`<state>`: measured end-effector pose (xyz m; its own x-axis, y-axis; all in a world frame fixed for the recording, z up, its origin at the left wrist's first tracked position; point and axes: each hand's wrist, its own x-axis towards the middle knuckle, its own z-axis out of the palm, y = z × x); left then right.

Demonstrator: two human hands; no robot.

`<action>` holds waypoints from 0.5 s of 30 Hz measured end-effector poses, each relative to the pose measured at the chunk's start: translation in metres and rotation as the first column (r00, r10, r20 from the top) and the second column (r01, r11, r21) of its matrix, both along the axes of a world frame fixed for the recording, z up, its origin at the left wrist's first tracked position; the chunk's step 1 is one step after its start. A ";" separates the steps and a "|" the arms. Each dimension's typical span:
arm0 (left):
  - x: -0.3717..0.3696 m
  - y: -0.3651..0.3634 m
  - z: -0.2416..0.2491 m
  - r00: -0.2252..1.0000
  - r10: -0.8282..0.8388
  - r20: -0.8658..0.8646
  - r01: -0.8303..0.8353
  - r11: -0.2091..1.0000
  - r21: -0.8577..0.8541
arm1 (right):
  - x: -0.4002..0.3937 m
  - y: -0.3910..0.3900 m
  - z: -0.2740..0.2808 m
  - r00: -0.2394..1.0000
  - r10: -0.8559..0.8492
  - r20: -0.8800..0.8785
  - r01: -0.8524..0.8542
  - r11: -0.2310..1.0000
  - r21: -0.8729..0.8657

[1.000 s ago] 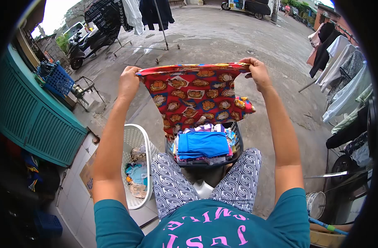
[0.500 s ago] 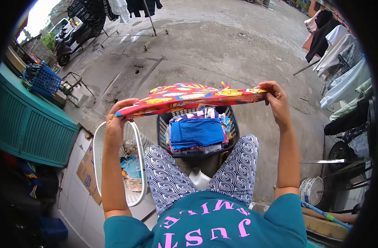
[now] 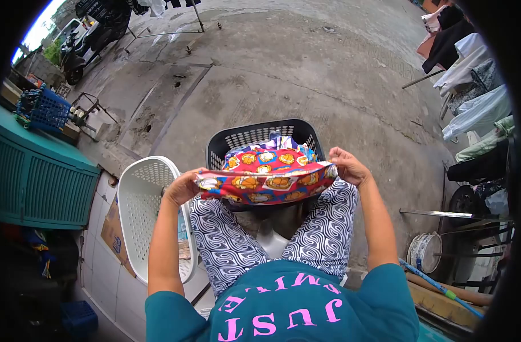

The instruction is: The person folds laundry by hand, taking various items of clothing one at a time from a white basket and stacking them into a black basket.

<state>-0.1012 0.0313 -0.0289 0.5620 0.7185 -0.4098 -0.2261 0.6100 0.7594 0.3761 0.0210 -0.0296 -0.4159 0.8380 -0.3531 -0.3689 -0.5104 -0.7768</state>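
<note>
While the left hand (image 3: 183, 188) and right hand (image 3: 346, 167) each pinch one end of the folded cartoon-print garment (image 3: 266, 178) above the knees, just before the black laundry basket (image 3: 260, 137), keep both ends level and the fold taut; the white basket (image 3: 143, 211) stands alongside.

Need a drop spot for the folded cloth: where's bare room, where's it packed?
Free: the concrete beyond the black basket. The white basket looks mostly bare at its upper end. Crowded: black basket, full of clothes, with both hands holding the red cloth over it.
</note>
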 end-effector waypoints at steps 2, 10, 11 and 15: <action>0.026 0.020 -0.013 0.927 0.277 0.252 -0.276 0.960 -0.041 | -0.016 0.030 -0.023 0.973 -0.184 -0.143 0.189 0.982 0.022; 0.047 0.031 -0.099 0.846 0.008 -0.534 -0.055 0.996 -0.072 | -0.036 0.023 -0.104 0.726 0.175 0.665 -0.066 0.980 -0.186; 0.044 0.036 -0.097 0.849 0.036 -0.527 -0.068 0.997 -0.040 | -0.033 0.027 -0.102 0.714 0.123 0.689 -0.025 0.988 -0.151; 0.034 0.068 -0.063 0.822 0.384 -0.420 -0.334 0.923 0.191 | -0.021 0.069 -0.056 0.775 -0.238 0.585 0.263 0.964 0.044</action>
<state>-0.0677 0.0996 -0.0916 0.0334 0.8861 -0.4623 -0.0399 0.4634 0.8853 0.3551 0.0898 -0.0857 0.1008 0.8645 -0.4924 0.0259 -0.4970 -0.8673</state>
